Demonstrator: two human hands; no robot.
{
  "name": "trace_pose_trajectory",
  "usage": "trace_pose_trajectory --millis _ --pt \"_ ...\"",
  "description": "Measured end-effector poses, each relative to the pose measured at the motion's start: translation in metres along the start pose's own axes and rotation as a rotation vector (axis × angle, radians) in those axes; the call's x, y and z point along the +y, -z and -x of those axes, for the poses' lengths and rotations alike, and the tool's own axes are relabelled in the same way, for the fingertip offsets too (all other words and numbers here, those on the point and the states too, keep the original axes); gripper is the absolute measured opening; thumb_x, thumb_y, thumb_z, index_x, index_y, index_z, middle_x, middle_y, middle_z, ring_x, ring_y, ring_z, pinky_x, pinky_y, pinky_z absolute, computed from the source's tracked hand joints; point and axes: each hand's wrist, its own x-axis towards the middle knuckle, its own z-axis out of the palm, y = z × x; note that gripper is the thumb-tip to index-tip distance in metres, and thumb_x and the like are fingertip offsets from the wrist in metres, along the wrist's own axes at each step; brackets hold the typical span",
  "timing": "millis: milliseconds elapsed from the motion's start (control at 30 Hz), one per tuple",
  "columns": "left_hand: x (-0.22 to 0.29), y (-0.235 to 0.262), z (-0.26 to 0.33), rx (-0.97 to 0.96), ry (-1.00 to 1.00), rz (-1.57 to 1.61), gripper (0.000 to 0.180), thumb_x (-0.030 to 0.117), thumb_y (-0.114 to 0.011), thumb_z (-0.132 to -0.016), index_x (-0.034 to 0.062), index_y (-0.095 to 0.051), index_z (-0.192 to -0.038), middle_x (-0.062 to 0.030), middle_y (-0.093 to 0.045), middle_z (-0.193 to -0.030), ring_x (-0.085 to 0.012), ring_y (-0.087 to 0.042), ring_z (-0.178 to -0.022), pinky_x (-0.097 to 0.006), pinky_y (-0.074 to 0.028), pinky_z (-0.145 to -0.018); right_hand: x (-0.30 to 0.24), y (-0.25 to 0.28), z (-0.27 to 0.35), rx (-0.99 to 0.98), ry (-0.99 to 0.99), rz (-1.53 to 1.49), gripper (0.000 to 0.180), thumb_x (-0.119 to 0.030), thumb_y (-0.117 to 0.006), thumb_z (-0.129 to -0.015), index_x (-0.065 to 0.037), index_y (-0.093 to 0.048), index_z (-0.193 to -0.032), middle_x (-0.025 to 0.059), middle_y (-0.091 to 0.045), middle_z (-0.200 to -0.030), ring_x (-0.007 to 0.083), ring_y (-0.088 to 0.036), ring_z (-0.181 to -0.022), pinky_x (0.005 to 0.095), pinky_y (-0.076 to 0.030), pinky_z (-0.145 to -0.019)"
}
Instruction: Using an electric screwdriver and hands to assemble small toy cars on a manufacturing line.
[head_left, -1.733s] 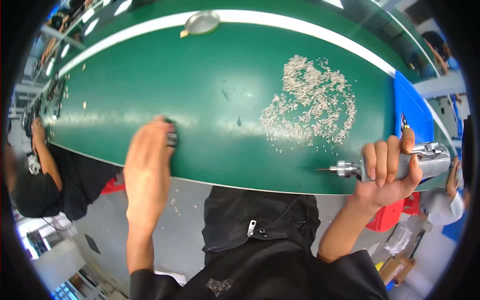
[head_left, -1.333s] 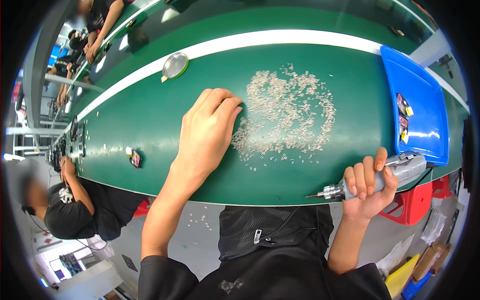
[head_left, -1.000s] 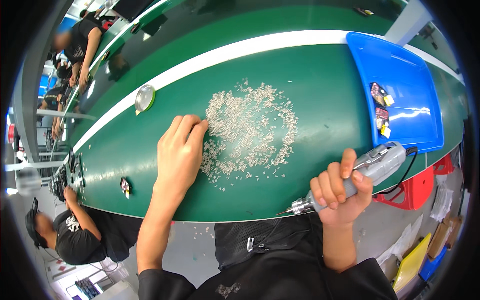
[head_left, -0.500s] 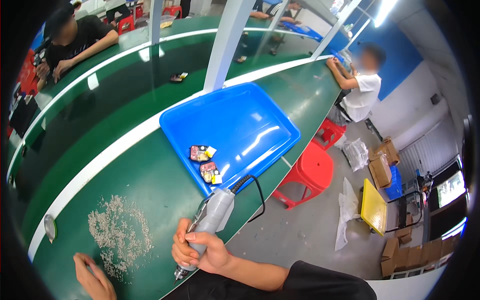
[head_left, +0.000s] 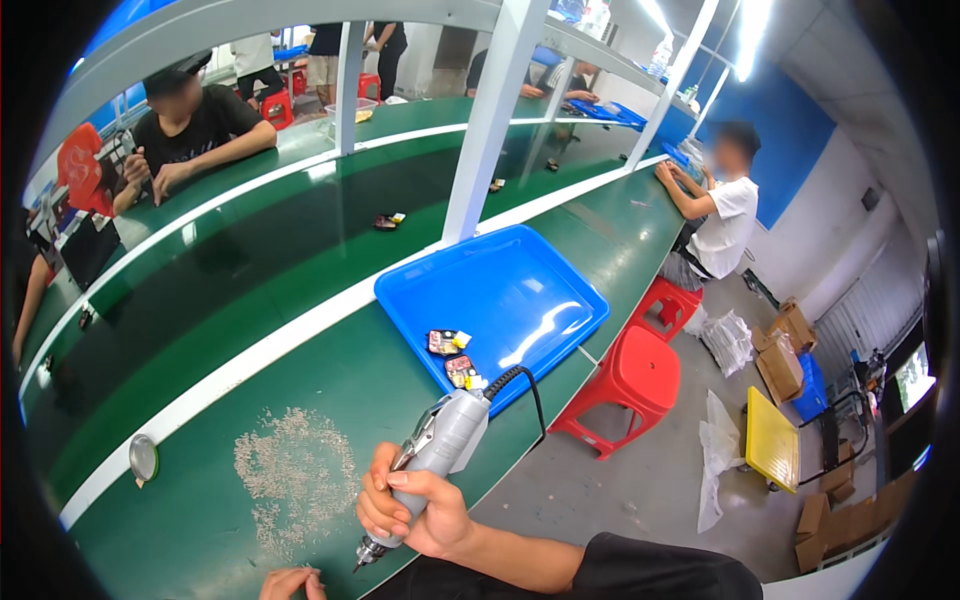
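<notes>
My right hand (head_left: 415, 510) is wrapped round a grey electric screwdriver (head_left: 445, 435). The tool tilts, its bit pointing down to the left and its black cord leaving the upper end. Low in the picture, my left hand (head_left: 292, 583) is only partly visible. Its fingertips and thumb come together just below a spread of small screw-like metal pieces (head_left: 295, 470) on the green table (head_left: 190, 440); anything between them is too small to make out. Beyond the screwdriver, two small dark parts with yellow bits (head_left: 447, 342) sit in the near corner of a blue tray (head_left: 520, 270).
A small round metal-rimmed dish (head_left: 144, 457) lies by the white rail at left. Past the rail, a dark green belt (head_left: 300, 260) carries several similar parts. Red stools (head_left: 645, 365) and a yellow cart (head_left: 772, 440) stand at right. Co-workers sit across and farther along.
The view has shifted, so the table and tray appear lower and further right. My left hand has come nearer the screwdriver's tip, its fingers drawing together. My right hand keeps its grip.
</notes>
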Motion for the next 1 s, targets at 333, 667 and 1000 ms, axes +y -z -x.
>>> trace_pose_trajectory --millis 333,667,1000 --pt "0.010 -0.016 0.030 0.077 0.328 0.639 0.005 -0.004 -0.059 -0.088 -0.0061 -0.061 -0.092 -0.0134 -0.065 -0.089 -0.0150 -0.063 -0.072 -0.025 -0.051 -0.067 0.013 -0.026 0.003 -0.046 0.045 -0.058 0.012 -0.019 -0.046 -0.090 -0.007 -0.048 -0.088 -0.0003 -0.039 -0.054 0.0107 -0.039 -0.045 0.0291 -0.038 -0.055" --pt "0.007 -0.018 0.028 0.026 0.344 0.559 0.010 0.000 -0.056 -0.092 -0.0075 -0.061 -0.089 -0.0140 -0.066 -0.085 -0.0136 -0.061 -0.069 -0.025 -0.050 -0.066 0.018 -0.025 0.003 -0.012 0.089 -0.019 0.013 -0.020 -0.043 -0.090 -0.008 -0.049 -0.088 0.0002 -0.038 -0.054 0.0109 -0.037 -0.044 0.0296 -0.037 -0.055" --pt "0.006 -0.029 0.031 0.032 0.439 0.739 0.011 -0.003 -0.056 -0.088 -0.0084 -0.060 -0.080 -0.0156 -0.064 -0.074 -0.0178 -0.061 -0.061 -0.027 -0.052 -0.058 0.015 -0.024 0.008 0.033 0.093 0.035 0.015 -0.024 -0.044 -0.088 -0.009 -0.048 -0.087 -0.0015 -0.035 -0.051 0.0100 -0.034 -0.042 0.0294 -0.036 -0.049"
